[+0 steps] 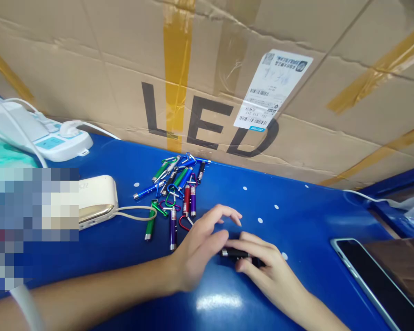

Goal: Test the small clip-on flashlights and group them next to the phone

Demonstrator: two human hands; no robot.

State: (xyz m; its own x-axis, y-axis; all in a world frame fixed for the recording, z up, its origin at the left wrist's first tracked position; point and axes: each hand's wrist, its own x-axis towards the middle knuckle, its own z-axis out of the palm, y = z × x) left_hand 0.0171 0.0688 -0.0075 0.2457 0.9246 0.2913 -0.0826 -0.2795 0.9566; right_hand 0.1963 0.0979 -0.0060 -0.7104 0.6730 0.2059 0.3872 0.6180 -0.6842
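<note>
My right hand (267,259) grips a small black keychain flashlight (235,253) between thumb and fingers. Its silver end points left, and the rest is partly hidden by the fingers. Close to that end is my left hand (202,248), open, its fingers curved and apart from the thumb, with nothing visible in it. Beyond my left hand lies a loose pile of similar flashlights with carabiner clips, among them a purple flashlight (173,230), a green flashlight (150,225), a red flashlight (186,200) and a blue flashlight (147,190).
A large cardboard box (117,92) marked LED stands along the back of the blue table (234,193). At left are a white power strip (67,145) with cables and a white power bank (101,195) with a strap loop. A phone (369,271) lies at right.
</note>
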